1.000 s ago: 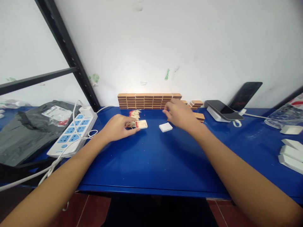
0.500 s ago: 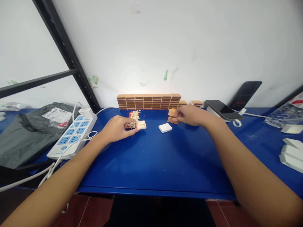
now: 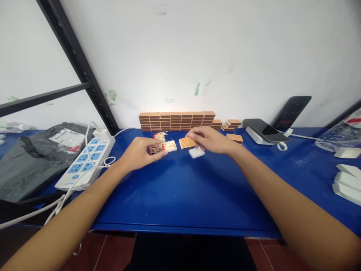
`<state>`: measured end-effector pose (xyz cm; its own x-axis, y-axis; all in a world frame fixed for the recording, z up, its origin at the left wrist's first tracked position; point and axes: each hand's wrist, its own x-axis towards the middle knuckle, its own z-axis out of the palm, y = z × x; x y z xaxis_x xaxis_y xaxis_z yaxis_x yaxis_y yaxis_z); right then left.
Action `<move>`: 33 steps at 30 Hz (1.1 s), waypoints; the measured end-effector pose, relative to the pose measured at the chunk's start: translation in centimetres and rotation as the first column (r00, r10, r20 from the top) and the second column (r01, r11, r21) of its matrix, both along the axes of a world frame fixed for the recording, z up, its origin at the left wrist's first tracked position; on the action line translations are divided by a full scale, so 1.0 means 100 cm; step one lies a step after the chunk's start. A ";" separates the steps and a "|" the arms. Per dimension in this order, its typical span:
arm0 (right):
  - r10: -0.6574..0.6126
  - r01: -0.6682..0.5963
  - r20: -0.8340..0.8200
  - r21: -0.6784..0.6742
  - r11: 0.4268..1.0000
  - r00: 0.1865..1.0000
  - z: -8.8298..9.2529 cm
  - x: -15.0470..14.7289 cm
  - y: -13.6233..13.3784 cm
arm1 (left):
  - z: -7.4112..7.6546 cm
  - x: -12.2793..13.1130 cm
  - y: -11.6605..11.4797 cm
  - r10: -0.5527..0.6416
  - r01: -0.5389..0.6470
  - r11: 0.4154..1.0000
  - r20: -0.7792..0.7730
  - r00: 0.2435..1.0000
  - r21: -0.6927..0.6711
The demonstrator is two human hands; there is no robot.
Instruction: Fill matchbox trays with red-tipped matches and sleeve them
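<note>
My left hand (image 3: 144, 153) grips a white matchbox tray (image 3: 172, 146) filled with red-tipped matches (image 3: 166, 146). Between the thumb and fingers of my right hand (image 3: 205, 138) is an orange matchbox sleeve (image 3: 186, 142), its left end close to the tray's right end but apart from it. Just below that hand, a white matchbox tray (image 3: 196, 152) lies on the blue table; whether it is upside down I cannot tell. A loose pile of red-tipped matches (image 3: 160, 136) lies behind my left hand.
Stacked matchboxes (image 3: 177, 121) form a low wall at the back. More boxes (image 3: 233, 123) and an orange one (image 3: 234, 138) lie right of it. A phone (image 3: 263, 130) rests on a white stand. On the left is a power strip (image 3: 84, 162) with cables; white trays (image 3: 349, 177) sit far right.
My right hand has moved left, bringing the orange sleeve near the filled tray. An orange box now lies to the right of that hand. The left hand and its tray have shifted slightly right.
</note>
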<state>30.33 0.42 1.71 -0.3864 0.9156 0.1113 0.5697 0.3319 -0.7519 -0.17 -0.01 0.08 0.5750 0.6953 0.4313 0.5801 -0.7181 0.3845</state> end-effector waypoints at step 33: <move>-0.088 0.037 -0.404 -0.132 0.991 0.910 -0.023 -0.043 -0.012 | -0.003 0.002 -0.003 -0.013 0.009 0.999 0.089 0.996 0.048</move>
